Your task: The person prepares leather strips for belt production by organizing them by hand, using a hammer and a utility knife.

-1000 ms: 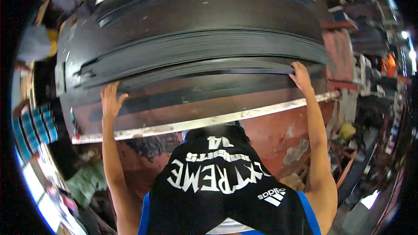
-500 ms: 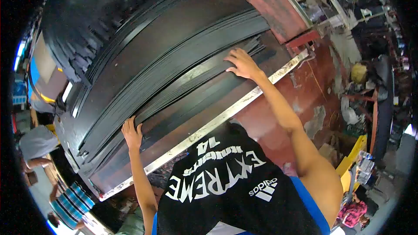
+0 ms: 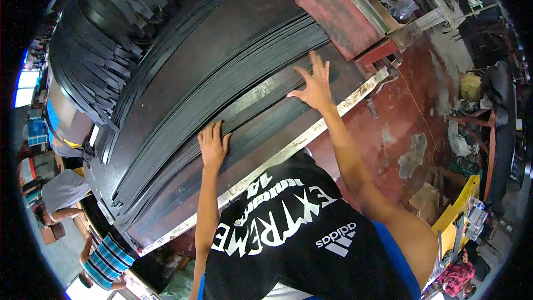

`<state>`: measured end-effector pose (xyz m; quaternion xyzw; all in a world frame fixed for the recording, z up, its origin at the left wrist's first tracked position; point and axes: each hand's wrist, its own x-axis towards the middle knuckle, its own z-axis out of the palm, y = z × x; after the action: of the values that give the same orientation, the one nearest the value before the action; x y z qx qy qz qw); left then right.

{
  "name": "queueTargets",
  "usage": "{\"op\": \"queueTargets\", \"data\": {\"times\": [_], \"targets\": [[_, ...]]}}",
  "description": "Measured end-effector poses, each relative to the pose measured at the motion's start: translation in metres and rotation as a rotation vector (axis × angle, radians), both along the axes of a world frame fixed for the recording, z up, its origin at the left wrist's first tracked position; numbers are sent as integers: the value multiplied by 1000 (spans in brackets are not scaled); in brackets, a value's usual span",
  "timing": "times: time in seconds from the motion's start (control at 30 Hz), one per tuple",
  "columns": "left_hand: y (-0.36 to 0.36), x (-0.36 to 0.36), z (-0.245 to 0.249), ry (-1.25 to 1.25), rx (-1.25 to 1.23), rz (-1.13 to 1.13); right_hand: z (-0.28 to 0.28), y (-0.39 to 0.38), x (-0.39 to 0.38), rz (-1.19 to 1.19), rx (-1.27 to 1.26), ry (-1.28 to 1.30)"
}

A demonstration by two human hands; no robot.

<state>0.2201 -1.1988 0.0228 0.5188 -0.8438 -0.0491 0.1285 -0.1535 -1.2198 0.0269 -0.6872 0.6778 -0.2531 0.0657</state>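
Long thin black strips [image 3: 222,80] lie side by side in a band along the dark table [image 3: 197,44]. My left hand [image 3: 213,144] rests on the near edge of a narrower bundle of strips [image 3: 261,106], its fingers bent over them and the thumb apart. To the right, my right hand [image 3: 315,86] is open over the right end of that bundle, fingers spread and pointing away from me. Nothing shows between its fingers. A pale worn patch [image 3: 252,97] of the tabletop appears between the two groups of strips.
A pale metal edge [image 3: 266,164] borders the table in front of me. A red metal block [image 3: 336,11] stands at its right end. Many black strips [image 3: 105,72] hang in a heap at the far left. Co-workers, one in a striped shirt [image 3: 108,261], are at lower left.
My left hand has moved right along the strips. My right hand has spread its fingers wider, and the narrow bundle's loose right ends no longer show beside it. The view has shifted slightly.
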Motion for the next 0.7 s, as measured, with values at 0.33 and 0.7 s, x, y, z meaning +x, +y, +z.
{"op": "queueTargets", "data": {"times": [0.33,0.7], "targets": [[-12,-53,6,35,-43,-70,7,9,-12,-179,203,-495],[-9,-72,5,-75,-25,-155,0,8,-17,-232,103,-544]]}}
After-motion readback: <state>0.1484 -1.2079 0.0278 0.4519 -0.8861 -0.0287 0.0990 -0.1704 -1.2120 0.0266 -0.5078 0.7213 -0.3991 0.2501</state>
